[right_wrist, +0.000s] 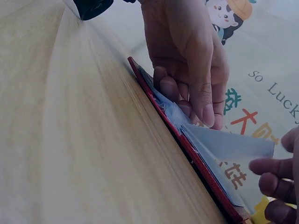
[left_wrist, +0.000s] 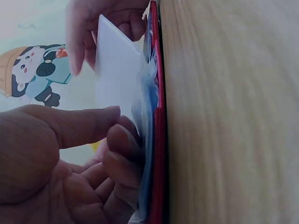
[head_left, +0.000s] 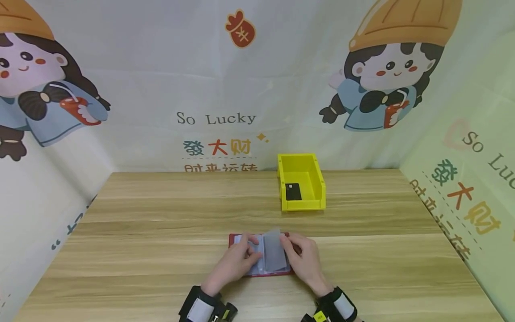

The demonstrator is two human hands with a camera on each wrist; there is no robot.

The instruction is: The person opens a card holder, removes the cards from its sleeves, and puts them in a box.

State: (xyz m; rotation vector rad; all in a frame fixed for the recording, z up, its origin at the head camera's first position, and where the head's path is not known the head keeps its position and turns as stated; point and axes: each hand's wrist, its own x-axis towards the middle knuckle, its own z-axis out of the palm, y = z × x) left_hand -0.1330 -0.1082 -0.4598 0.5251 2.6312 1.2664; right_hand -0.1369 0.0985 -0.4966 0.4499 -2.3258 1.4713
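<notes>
A red card holder [head_left: 270, 275] lies spread on the table, with clear plastic sleeves inside. One translucent sleeve [head_left: 275, 252] stands raised from the right half, tilted up in both wrist views. My left hand [head_left: 237, 259] rests on the left half, its bent fingers [left_wrist: 122, 161] against the sleeves and its thumb near the raised one. At the holder's right edge is my right hand [head_left: 303, 257], its thumb and fingers loosely bent. In the right wrist view those fingers [right_wrist: 275, 184] are close to the raised sleeve's free end, with no pinch visible.
Beyond the holder, a yellow bin [head_left: 303, 205] stands near the back of the wooden table [head_left: 161, 214], and a black card [head_left: 293, 192] lies in it. A printed white cloth [head_left: 161, 89] hangs behind and along both sides.
</notes>
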